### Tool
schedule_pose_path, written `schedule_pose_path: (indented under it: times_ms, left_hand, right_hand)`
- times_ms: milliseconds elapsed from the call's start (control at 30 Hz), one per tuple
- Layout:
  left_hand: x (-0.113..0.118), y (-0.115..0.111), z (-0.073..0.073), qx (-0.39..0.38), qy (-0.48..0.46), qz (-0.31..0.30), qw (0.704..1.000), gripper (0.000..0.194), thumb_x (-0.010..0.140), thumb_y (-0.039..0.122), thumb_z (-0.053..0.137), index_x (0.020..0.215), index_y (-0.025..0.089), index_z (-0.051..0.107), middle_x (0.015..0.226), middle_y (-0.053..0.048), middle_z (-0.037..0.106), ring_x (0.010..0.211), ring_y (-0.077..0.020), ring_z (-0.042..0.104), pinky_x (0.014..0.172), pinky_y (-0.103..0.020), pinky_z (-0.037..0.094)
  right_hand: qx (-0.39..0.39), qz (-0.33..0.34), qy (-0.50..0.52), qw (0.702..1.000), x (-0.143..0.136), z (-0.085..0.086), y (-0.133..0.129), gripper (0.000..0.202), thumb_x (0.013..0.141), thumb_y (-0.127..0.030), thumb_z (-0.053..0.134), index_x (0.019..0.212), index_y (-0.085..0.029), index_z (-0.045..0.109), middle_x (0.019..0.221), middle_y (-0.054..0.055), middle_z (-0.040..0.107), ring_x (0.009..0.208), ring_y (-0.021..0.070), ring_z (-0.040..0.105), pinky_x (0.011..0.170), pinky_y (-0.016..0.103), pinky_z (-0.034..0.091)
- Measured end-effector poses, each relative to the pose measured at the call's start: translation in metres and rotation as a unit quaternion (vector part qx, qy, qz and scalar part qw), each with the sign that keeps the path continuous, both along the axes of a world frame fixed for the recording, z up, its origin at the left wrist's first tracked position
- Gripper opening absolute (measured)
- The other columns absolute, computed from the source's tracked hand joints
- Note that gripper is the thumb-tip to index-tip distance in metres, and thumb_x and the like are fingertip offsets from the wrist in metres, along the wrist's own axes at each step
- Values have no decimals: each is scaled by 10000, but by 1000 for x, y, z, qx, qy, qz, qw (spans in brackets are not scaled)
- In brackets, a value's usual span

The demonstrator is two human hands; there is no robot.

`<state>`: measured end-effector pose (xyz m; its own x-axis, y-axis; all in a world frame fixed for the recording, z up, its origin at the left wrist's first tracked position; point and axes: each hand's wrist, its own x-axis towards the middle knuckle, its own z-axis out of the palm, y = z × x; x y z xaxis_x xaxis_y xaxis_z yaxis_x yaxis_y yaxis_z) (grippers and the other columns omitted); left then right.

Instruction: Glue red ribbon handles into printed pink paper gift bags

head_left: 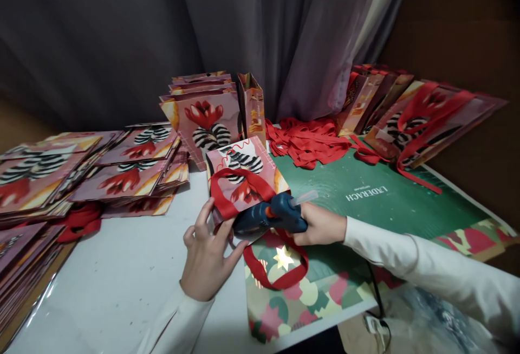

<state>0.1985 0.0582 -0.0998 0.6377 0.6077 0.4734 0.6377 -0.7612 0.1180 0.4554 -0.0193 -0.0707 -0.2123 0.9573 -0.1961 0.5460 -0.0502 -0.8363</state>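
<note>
A blue hot glue gun (pixel 266 216) with a clear glue stick poking out of its back is gripped in my right hand (pixel 319 224). Its nozzle end is at the near edge of a pink paper bag (pixel 247 156), printed with a red flower and black-and-white stripes; the exact contact point is hidden. My left hand (pixel 207 259) has its fingers spread, the tips touching the bag's near left edge and the ribbon. One red ribbon loop (pixel 221 199) lies over the bag's face. Another red ribbon loop (pixel 278 283) hangs towards me, below the glue gun.
Flat stacks of matching bags (pixel 134 180) cover the table's left side. Several bags stand upright at the back (pixel 211 118) and at the right (pixel 422 118). Red ribbons (pixel 309 140) lie heaped on a green printed sheet (pixel 365 180). A dark cable (pixel 376 291) hangs at the front edge.
</note>
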Motion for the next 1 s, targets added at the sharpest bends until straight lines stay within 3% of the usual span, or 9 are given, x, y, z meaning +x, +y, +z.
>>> schedule_pose_path:
  times_ms: [233,667,1000]
  left_hand:
    - [-1,-2,1,-13,-2,-2,1000,364,856,387,618,1172,209,585,1489,-257,234,1400,-366,296,931,-492,374]
    - [0,-2,-1,-7,-4,-10,1000,366,847,349,632,1180,209,574,1492,-272,242,1402,-330,300,924,-464,355]
    - [2,-4,-1,-37,-10,-2,999,368,799,326,692,1137,218,592,1522,-237,240,1376,-336,344,939,-459,321]
  right_hand:
    - [-15,-11,-8,1000,9,0,-7,105,597,-181,583,698,-176,553,647,-31,559,594,121,507,555,218,403]
    - [-46,-28,-19,998,13,14,-17,119,578,-191,571,690,-184,532,665,-22,547,614,124,480,595,237,418]
    - [-53,-53,-27,997,22,13,-27,118,608,-208,586,717,-178,550,689,-9,560,627,133,497,585,244,431]
